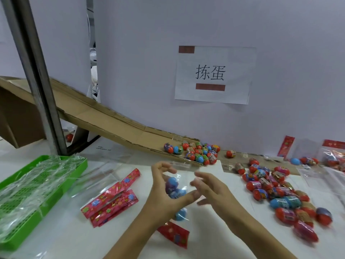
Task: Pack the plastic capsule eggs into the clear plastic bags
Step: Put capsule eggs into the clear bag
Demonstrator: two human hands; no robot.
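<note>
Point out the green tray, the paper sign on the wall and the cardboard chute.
green tray (82, 166): head view, on its far right rim.
paper sign (239, 71): head view, on blank paper right of the characters.
cardboard chute (104, 119): head view, mid-slope.

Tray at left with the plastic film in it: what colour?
Bright green tray, shown in the head view.

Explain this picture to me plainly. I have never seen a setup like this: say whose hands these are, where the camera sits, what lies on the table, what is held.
There is no machine: a person's bare hands, filmed by a camera on their head looking down. The left hand grips a clear bag with eggs inside; the right hand is open beside it. On the table lie loose eggs, red header cards and a green tray of bags. A cardboard chute holds more eggs.
</note>
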